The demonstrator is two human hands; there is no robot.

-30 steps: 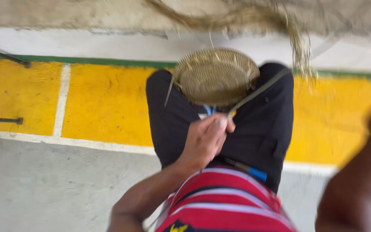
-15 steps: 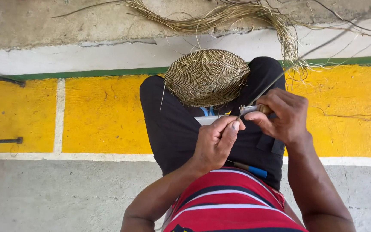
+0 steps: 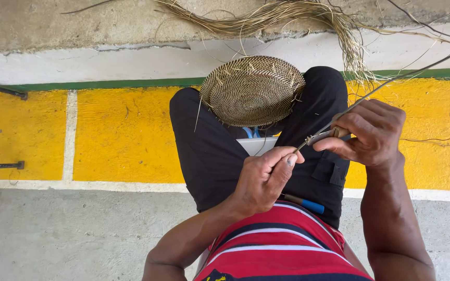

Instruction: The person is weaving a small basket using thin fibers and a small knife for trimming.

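I sit with a round woven basket (image 3: 251, 91) resting upside down on my knees, in black trousers. My left hand (image 3: 264, 179) is over my lap and pinches the near end of a long thin fibre strand (image 3: 391, 80). The strand runs up and away to the right. My right hand (image 3: 368, 132) is closed around a small knife (image 3: 320, 138), whose blade lies against the strand just beyond my left fingertips. The two hands are close together but apart.
A bundle of loose dry fibres (image 3: 298, 13) lies on the concrete ledge beyond the basket. A blue-handled tool (image 3: 303, 203) rests on my right thigh. Below are a yellow painted band (image 3: 126, 135), a green stripe and grey concrete; two black rods (image 3: 1, 89) stick out at left.
My right hand came in from the far right and met my left hand at the strand. It now sits slightly further right, with the strand stretched out to the upper right.
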